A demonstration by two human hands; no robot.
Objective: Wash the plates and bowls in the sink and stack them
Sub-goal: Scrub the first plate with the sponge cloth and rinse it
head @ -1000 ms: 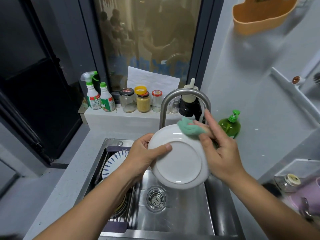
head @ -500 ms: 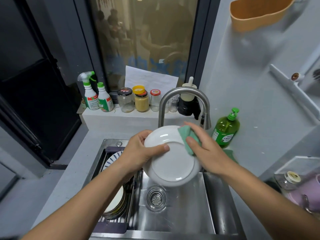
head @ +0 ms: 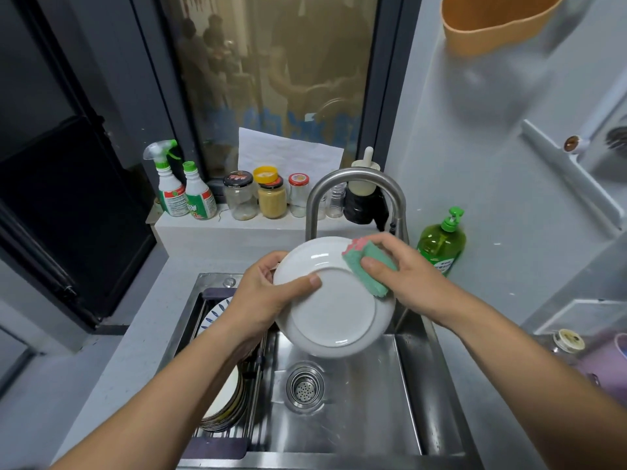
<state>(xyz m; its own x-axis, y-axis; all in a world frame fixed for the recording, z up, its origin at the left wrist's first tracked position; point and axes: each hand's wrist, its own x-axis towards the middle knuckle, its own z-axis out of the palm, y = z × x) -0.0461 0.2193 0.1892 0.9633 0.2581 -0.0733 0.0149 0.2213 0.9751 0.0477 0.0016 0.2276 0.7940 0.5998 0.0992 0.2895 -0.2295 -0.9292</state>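
Left hand [head: 261, 300] is gripping the plate [head: 334, 320] at its left rim, thumb lying across the underside, fingers [head: 268, 262] curling behind the rim. Plate is hanging tilted over the sink [head: 373, 425], underside facing the camera, just below the tap [head: 356, 176]. Right hand [head: 410, 276] is pinching a green sponge [head: 369, 273] and pressing it on the plate's upper right rim, fingers curled over the sponge, thumb on its front. More plates [head: 224, 398] are sitting stacked in a rack [head: 252, 378] on the sink's left side. Soap bottle [head: 441, 245] is standing on the worktop right of the tap. Jars [head: 271, 198] and spray bottles [head: 185, 191] are lining the ledge behind.
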